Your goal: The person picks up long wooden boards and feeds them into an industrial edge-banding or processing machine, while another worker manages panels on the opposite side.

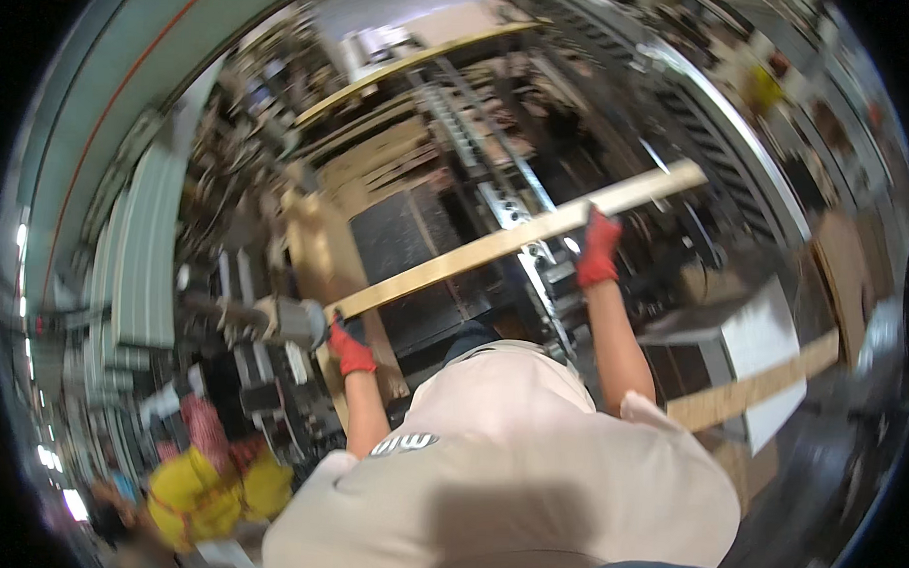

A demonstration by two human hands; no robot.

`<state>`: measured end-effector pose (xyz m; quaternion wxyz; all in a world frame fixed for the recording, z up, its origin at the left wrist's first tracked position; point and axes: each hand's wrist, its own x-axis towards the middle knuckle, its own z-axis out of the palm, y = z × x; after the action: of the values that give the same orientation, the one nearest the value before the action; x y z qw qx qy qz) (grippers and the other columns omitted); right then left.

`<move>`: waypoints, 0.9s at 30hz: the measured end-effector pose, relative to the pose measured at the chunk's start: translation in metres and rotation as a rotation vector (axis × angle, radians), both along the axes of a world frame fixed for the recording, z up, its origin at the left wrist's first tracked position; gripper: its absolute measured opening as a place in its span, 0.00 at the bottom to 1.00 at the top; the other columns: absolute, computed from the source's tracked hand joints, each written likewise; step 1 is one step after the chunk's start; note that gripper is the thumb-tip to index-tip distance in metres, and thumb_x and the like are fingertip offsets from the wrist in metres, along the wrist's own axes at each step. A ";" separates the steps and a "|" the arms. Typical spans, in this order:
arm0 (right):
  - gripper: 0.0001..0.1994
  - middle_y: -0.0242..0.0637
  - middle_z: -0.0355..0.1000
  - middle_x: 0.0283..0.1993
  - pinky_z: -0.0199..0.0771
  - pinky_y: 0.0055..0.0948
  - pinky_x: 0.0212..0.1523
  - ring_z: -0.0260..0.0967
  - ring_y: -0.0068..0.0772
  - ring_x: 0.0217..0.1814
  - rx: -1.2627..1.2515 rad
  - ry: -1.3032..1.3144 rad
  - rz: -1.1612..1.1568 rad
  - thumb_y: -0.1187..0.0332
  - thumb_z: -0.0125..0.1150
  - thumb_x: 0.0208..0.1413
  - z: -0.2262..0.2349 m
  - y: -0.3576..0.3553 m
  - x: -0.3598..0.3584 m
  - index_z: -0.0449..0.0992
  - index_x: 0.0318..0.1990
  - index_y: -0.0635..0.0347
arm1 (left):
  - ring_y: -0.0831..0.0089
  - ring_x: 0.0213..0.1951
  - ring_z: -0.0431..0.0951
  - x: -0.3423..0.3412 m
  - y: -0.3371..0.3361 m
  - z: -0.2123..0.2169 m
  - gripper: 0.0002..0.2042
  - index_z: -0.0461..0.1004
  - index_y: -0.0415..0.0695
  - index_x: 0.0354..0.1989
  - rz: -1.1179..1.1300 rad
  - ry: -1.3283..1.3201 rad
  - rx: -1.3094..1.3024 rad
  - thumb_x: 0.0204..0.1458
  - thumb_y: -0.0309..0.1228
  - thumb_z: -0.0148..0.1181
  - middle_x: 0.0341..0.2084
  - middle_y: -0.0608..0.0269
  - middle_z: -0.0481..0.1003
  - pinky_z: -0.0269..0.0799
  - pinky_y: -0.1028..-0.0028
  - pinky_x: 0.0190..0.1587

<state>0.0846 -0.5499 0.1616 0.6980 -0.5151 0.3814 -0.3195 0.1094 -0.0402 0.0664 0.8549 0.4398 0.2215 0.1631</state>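
A long pale wooden plank (496,243) runs across the middle of the view, slanting up to the right. My left hand (349,347), in a red glove, grips its lower left end. In a matching red glove, my right hand (598,251) is closed on the plank near its upper right end. Both forearms come up from my beige shirt at the bottom. The picture is blurred by motion.
Under the plank stands a machine with a metal rail (507,201) and a dark bed (416,243). Stacked timber (379,156) lies behind it. A white box (768,345) and another board (751,390) sit at the right. A person in yellow (212,491) is at the lower left.
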 end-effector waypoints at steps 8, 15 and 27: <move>0.23 0.59 0.69 0.51 0.66 0.37 0.53 0.68 0.53 0.54 -0.093 0.056 -0.161 0.65 0.58 0.50 -0.028 -0.032 0.114 0.66 0.50 0.74 | 0.71 0.27 0.76 0.032 -0.055 0.069 0.10 0.71 0.48 0.44 -0.127 0.067 -0.086 0.55 0.33 0.58 0.30 0.62 0.77 0.72 0.72 0.30; 0.23 0.59 0.70 0.49 0.68 0.41 0.51 0.68 0.55 0.53 -0.130 0.168 -0.171 0.60 0.57 0.53 -0.034 -0.059 0.162 0.66 0.48 0.71 | 0.69 0.28 0.77 0.078 -0.058 0.061 0.26 0.62 0.57 0.56 -0.076 0.132 0.178 0.49 0.24 0.62 0.32 0.59 0.75 0.74 0.71 0.29; 0.26 0.59 0.74 0.32 0.73 0.47 0.37 0.74 0.53 0.35 -0.213 0.359 -0.137 0.52 0.59 0.49 -0.021 -0.067 0.140 0.75 0.30 0.78 | 0.55 0.51 0.70 0.072 -0.084 0.076 0.34 0.61 0.40 0.54 0.095 0.197 0.835 0.39 0.37 0.70 0.46 0.46 0.70 0.66 0.64 0.52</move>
<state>0.2248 -0.6173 0.1404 0.5371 -0.6073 0.4978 -0.3079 0.1815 -0.1241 0.1423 0.5698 0.7508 0.2370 0.2354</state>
